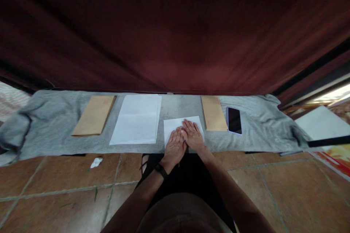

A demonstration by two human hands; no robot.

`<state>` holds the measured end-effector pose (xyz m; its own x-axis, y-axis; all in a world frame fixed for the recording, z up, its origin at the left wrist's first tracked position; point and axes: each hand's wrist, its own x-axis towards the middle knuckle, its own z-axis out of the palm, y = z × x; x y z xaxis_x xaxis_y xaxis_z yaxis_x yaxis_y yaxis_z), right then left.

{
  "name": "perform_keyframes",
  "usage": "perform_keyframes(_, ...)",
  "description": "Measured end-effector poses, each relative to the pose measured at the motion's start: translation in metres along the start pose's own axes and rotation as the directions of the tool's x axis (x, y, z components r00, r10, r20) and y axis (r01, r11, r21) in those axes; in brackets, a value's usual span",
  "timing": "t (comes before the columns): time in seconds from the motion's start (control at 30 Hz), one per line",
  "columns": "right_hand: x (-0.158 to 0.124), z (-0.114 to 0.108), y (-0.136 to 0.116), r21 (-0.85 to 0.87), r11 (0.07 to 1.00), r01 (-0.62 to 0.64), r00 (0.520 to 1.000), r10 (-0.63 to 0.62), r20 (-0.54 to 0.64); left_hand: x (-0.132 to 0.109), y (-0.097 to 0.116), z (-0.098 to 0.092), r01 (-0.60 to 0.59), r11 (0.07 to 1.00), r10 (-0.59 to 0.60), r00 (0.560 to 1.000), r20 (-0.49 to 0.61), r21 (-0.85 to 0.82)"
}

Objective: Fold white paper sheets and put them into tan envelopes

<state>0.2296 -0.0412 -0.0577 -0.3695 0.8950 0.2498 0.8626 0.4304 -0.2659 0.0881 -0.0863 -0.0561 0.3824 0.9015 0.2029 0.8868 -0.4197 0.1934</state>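
A folded sheet of white paper (171,125) lies on the grey cloth at the near edge of the bench. Flat on its left part rests my left hand (175,146), fingers stretched out, a dark band on the wrist. My right hand (193,135) lies flat on the paper's right part, its fingers slightly spread. The two hands touch at the thumbs and cover much of the sheet. To their left is a stack of white paper sheets (136,120). Just right of the folded sheet lies a brown envelope (214,113).
A stack of brown envelopes (94,114) lies at the left. A smartphone (234,120) sits right of the single envelope. Grey cloth (257,123) covers the bench, and a dark red curtain (175,43) hangs behind it. A crumpled white scrap (96,162) is on the tiled floor.
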Motion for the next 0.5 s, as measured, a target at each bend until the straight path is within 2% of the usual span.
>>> perform_keyframes(0.17,-0.005,0.003,0.008,-0.085,0.996,-0.005,0.999,0.002,-0.043,-0.005,-0.008,-0.002,0.067,0.997,-0.067,0.998,-0.005,0.047)
perform_keyframes(0.5,-0.024,-0.002,0.027,-0.121,0.99,-0.07,0.994,0.059,-0.088,-0.014,-0.025,-0.011,0.142,0.987,-0.14,0.99,-0.019,0.078)
